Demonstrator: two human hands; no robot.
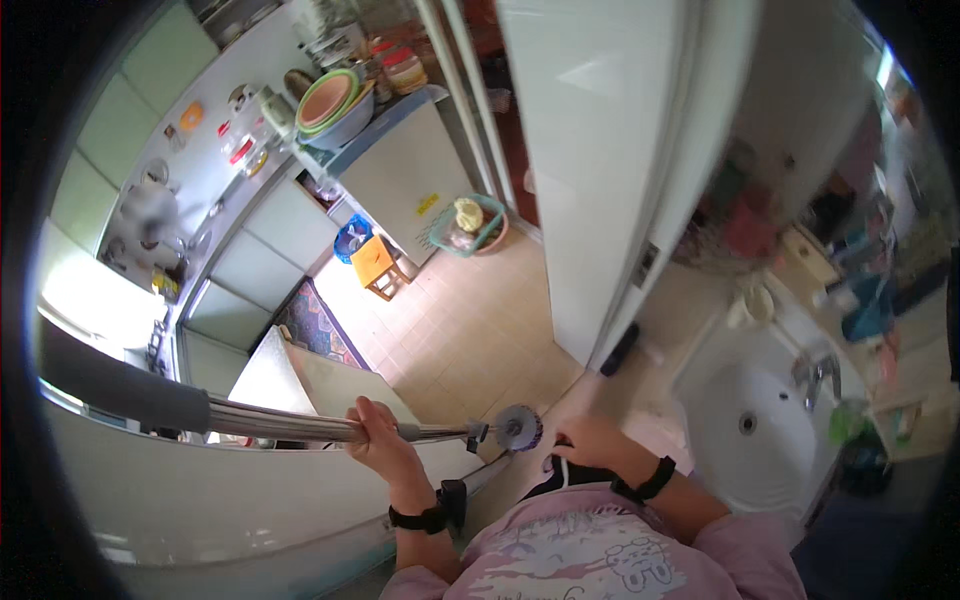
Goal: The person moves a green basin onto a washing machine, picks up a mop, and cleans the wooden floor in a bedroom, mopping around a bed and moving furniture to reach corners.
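Observation:
My left hand [378,440] is wrapped round the steel shaft of a mop [290,423], whose thick dark grip reaches to the left rim. The pole slants across in front of me. At its lower end is a round grey mop head [518,427] with a purplish edge, close to the floor by the doorway. My right hand [597,443] is at my waist, beside dark cloth and a white cord [563,474]. Its fingers are curled, and what they hold, if anything, is hidden. Both wrists carry black bands.
On the right stands a white washbasin [725,470] with a tap [822,380]. A white door [600,150] stands ahead. Beyond it are an orange stool [376,268], a blue bin [352,238], a green basket [450,238] and a cabinet [410,170] bearing stacked basins [335,105].

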